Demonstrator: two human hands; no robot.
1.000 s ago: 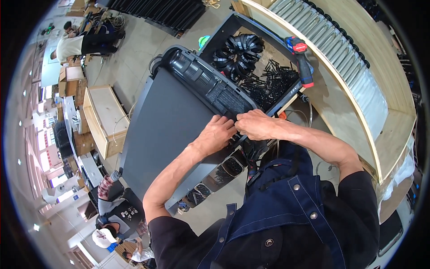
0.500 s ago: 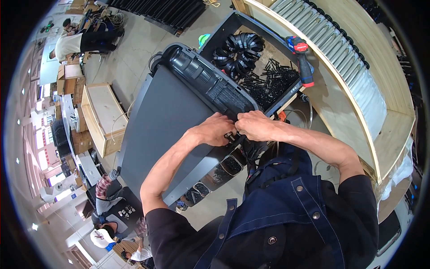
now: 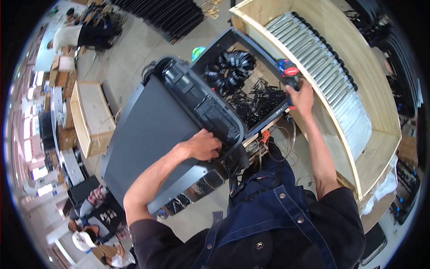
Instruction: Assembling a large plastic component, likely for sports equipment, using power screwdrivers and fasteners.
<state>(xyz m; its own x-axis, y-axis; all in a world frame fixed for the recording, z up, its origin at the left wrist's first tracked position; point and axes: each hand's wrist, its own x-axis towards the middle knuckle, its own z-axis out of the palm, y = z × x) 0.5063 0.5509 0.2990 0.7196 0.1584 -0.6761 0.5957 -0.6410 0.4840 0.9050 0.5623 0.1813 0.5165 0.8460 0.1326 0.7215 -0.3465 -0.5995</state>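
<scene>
The room is a workshop with a pale concrete floor (image 3: 134,58). On the person's right stands a long wooden crate (image 3: 358,89) with a row of grey metal bars (image 3: 327,76) inside. Further left there is a smaller wooden box (image 3: 92,114), and other people sit at the far edge. In front of the person a big dark grey machine (image 3: 152,134) lies tilted, its black ribbed end (image 3: 197,103) next to a black tray (image 3: 260,96) of small black parts. The left hand (image 3: 204,145) is closed on the black end of the machine. The right hand (image 3: 301,96) grips a red and blue power drill (image 3: 289,71) at the edge of the tray.
</scene>
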